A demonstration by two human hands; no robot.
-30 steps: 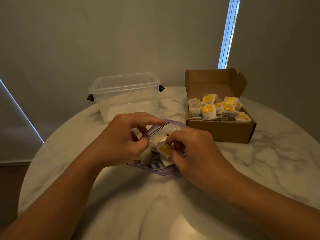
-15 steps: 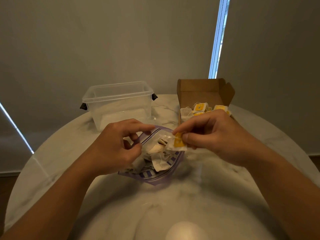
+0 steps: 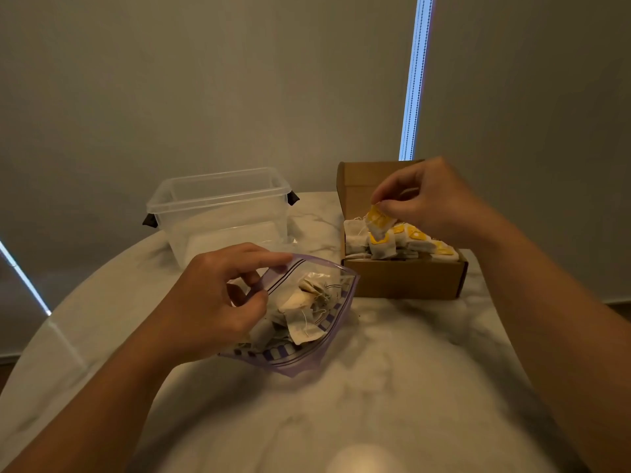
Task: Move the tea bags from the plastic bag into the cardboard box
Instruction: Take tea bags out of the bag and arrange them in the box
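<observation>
Right hand [image 3: 433, 203] pinches one yellow-tagged tea bag [image 3: 378, 220] by its upper corner, long axis hanging down, directly over the heaped cardboard box [image 3: 403, 278]. Release lies straight below. Left hand [image 3: 211, 302] pinches the rim of the plastic bag [image 3: 317, 353], nearer the body.

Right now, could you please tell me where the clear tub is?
In the head view, the tub stands at the far edge of the table, left of the box and behind the bag.
</observation>
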